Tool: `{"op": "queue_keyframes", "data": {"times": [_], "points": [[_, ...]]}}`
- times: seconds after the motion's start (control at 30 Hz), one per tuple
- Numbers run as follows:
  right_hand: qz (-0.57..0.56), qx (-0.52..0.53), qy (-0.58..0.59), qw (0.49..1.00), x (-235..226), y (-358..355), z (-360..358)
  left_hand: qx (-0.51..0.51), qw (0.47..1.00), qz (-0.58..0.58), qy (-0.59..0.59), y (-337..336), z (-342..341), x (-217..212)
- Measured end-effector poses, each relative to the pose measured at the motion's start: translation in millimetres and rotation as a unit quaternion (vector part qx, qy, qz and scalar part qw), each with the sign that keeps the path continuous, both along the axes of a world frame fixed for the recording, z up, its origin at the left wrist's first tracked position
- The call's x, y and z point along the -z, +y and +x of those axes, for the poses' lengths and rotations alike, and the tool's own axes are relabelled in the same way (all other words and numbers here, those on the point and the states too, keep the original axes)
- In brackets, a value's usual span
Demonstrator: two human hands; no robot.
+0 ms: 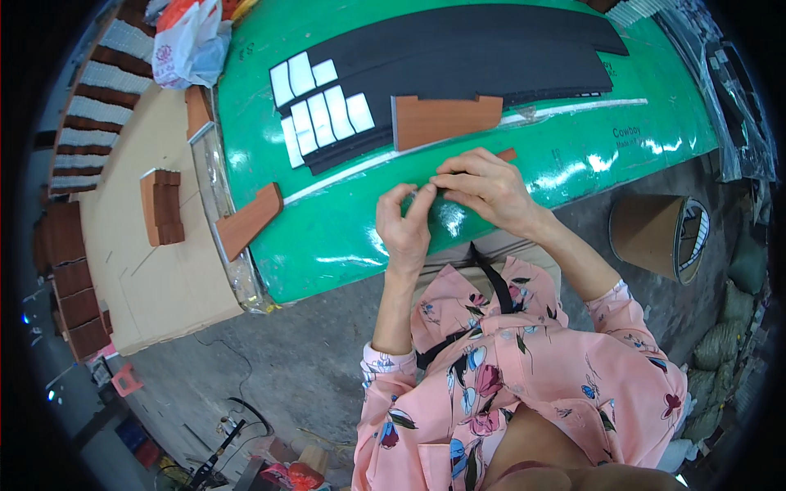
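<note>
My left hand [403, 227] and my right hand [490, 190] meet over the near part of the green table [344, 254]. Both are pinched closed with fingertips touching or nearly so; whatever lies between them is too small to make out. Just beyond them is a brown wood-look panel piece [446, 123] with a pale left edge. A small brown bit [508, 154] shows past my right fingers. Farther back lie long black strips or sheets [483, 49], with several white rectangular pieces [327, 114] at their left end.
More brown pieces lie at the table's left edge [254, 219] and on a cardboard surface [164, 278]. Stacked brown pieces [78, 282] stand farther left. A plastic bag [192, 49] sits at the back left. A brown bin [655, 233] stands on the floor at right.
</note>
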State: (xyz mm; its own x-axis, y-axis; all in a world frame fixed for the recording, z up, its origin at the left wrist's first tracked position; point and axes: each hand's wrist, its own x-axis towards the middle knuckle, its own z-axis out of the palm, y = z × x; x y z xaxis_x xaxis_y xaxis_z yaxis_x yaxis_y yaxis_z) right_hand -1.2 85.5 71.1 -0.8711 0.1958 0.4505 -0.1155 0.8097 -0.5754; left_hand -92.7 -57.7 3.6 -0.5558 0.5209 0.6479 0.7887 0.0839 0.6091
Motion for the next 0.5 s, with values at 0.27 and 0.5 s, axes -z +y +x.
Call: {"op": "queue_keyframes", "data": {"times": [0.27,0.5], "points": [[-0.052,-0.027,-0.005,0.998,-40.4,44.2,-46.9,-0.047,0.998,-0.036,0.006,2.8,9.8,-10.6],[0.049,-0.081,-0.045,0.995,-6.0,86.0,-199.7,-0.053,0.998,-0.046,0.008,2.2,13.7,-4.4]]}}
